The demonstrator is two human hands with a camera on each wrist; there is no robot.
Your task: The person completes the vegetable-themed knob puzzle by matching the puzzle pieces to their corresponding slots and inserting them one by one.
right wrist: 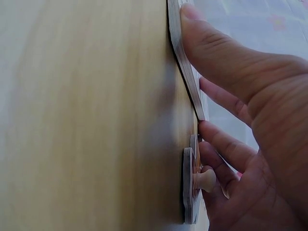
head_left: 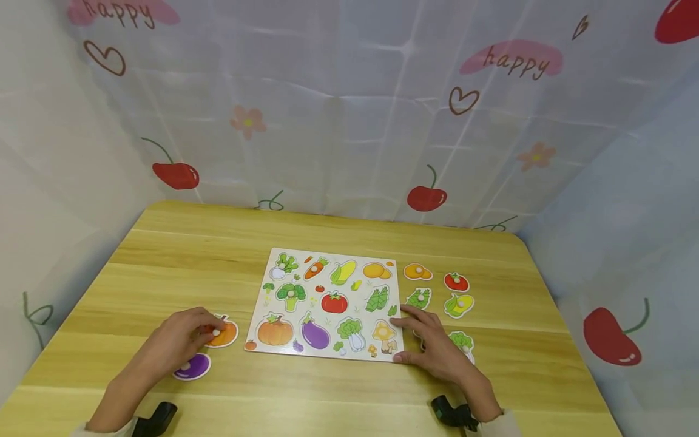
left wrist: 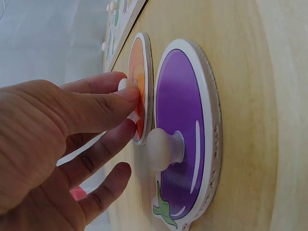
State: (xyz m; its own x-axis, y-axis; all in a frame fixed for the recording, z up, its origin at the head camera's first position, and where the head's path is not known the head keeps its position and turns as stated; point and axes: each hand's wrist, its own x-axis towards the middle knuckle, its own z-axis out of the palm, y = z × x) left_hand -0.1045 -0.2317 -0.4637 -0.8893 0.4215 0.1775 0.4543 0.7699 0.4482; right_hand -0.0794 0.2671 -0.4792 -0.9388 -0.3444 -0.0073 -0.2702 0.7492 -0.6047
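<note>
Now the left hand point(head_left: 177, 337) has thumb and finger pinched on the knob of the pumpkin piece point(head_left: 226, 334), just off the puzzle board's point(head_left: 357, 311) left edge near its front corner, with the eggplant piece point(head_left: 199, 366) nearer the table's point(head_left: 327, 394) front edge! Across the board, the right hand point(head_left: 434, 346), digits spread apart, touches its right edge, thumb at the front corner.

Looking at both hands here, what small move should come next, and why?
Probably lift the pumpkin piece slightly by its knob. The left hand pinches that knob, the matching pumpkin outline on the puzzle board holds no knobbed piece, and the right hand touches the board's edge.
</note>
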